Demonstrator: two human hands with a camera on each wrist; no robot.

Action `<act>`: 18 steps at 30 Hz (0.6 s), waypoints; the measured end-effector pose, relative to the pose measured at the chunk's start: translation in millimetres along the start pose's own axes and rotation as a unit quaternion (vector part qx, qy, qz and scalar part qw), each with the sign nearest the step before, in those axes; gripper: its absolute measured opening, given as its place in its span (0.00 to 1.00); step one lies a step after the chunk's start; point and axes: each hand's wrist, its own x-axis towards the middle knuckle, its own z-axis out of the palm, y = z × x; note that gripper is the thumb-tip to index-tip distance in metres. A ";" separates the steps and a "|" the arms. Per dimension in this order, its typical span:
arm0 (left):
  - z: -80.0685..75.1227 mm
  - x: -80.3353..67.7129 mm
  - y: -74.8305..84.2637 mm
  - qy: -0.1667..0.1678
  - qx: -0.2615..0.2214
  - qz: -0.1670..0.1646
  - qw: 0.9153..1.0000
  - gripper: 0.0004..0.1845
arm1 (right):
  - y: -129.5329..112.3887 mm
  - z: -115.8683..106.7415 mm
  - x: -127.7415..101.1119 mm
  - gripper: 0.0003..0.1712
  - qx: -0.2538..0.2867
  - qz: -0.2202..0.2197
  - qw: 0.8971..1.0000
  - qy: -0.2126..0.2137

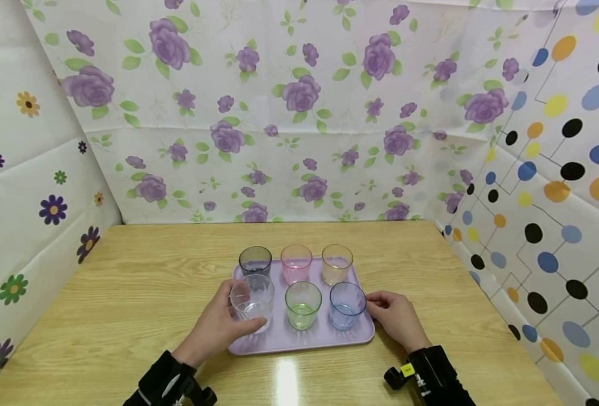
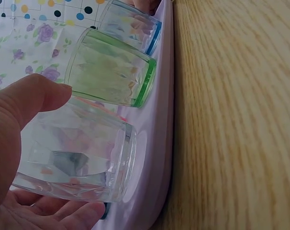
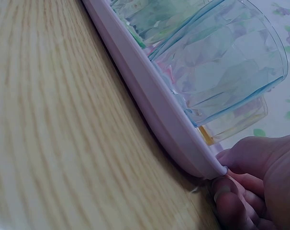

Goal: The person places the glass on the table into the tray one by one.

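Note:
A clear drinking glass (image 1: pixel 255 296) is at the near left of a lilac tray (image 1: pixel 309 342). My left hand (image 1: pixel 217 328) holds it from the left, thumb on the near side and fingers round the far side. In the left wrist view the glass base is close to the tray; I cannot tell whether they touch. At the tray's right edge, my right hand (image 1: pixel 398 320) pinches the rim between thumb and fingers, as the right wrist view shows. The blue glass (image 1: pixel 347 307) stands just beside those fingers, and a green glass (image 1: pixel 303 307) is between it and the clear one.
Along the tray's far side stand a dark grey glass (image 1: pixel 255 260), a pink glass (image 1: pixel 296 265) and a yellow glass (image 1: pixel 337 265). The tray lies on a wooden table (image 1: pixel 142 282). A flowered sheet (image 1: pixel 279 113) hangs behind, with patterned sheets at both sides.

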 end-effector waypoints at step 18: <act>1.3 -3.7 -0.1 0.000 0.002 -0.006 1.000 0.45 | -0.4 0.5 0.3 0.11 -0.005 0.003 1.000 0.001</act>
